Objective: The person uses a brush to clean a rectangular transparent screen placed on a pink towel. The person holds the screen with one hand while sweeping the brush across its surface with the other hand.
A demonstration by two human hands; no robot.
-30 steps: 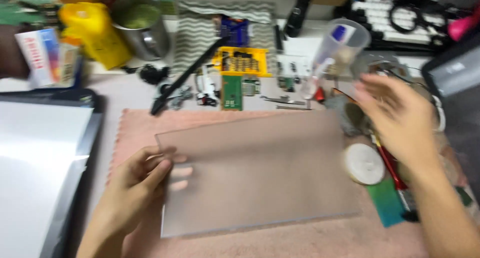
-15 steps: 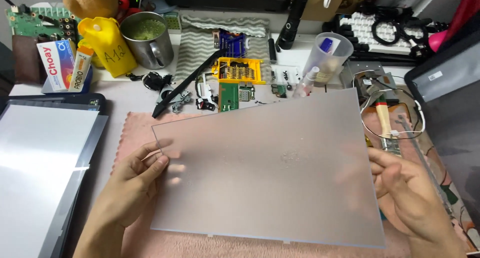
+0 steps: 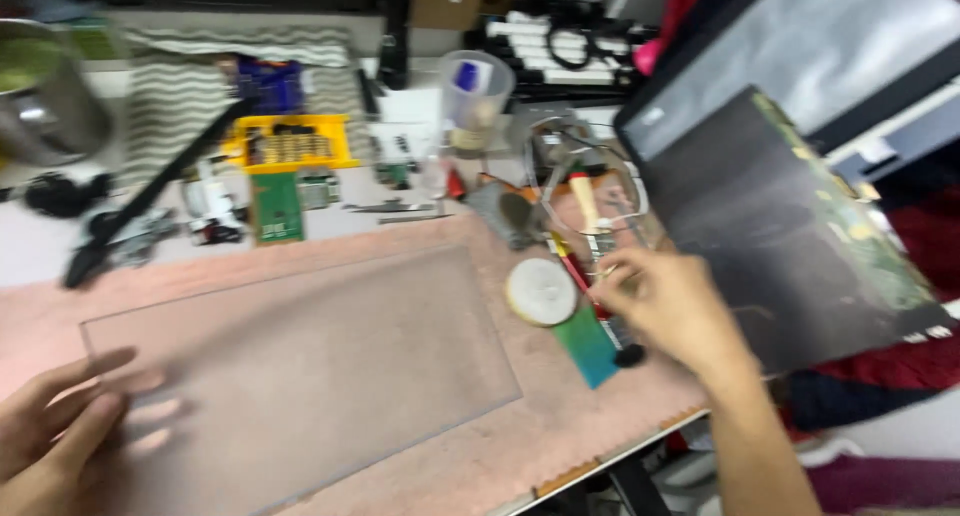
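A large frosted translucent plastic sheet point(image 3: 320, 366) lies flat on a pink mat point(image 3: 560, 416). My left hand point(image 3: 50, 426) grips the sheet's left edge at the bottom left, thumb on top and fingers showing blurred through it from below. My right hand point(image 3: 680, 311) is off the sheet, to its right, fingers curled over a cluster of small tools: a red-handled tool point(image 3: 572, 266), a black-tipped one and a green card point(image 3: 588, 346). Blur hides whether those fingers pinch anything. A white tape roll point(image 3: 541, 291) sits just left of that hand.
A dark flat panel point(image 3: 780, 236) leans at the right, past the table edge. Behind the mat are a wooden-handled tool point(image 3: 583, 198), a plastic cup point(image 3: 475, 96), a yellow parts tray point(image 3: 290, 144), a green circuit board point(image 3: 275, 206), a long black tool point(image 3: 150, 191) and a metal pot point(image 3: 45, 101).
The sheet was held up by both hands; now it lies on the mat. My right hand has let go and moved right to the tools. The camera has swung right.
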